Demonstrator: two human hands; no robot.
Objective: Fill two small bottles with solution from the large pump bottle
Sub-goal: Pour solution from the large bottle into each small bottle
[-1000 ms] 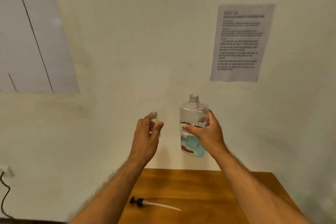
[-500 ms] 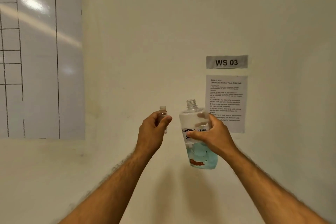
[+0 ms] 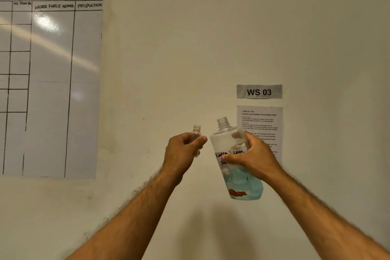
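Observation:
My right hand (image 3: 253, 156) grips the large clear bottle (image 3: 230, 139) around its middle. The bottle has no pump on its threaded neck, carries a handwritten label and holds blue solution in its lower part. It leans slightly, neck towards the left. My left hand (image 3: 181, 152) holds a small clear bottle (image 3: 197, 131) upright, uncapped, a short gap left of the large bottle's neck. Both are raised in front of the wall. The second small bottle is out of view.
A whiteboard (image 3: 50, 82) with a hand-drawn grid hangs on the wall at the left. A "WS 03" sign (image 3: 259, 91) and a printed instruction sheet (image 3: 261, 118) are behind the large bottle. The table is out of view.
The view has swung upward: the wooden table and the pump lying on it have dropped out of sight. Both hands stay raised with their bottles; the large bottle leans a little more.

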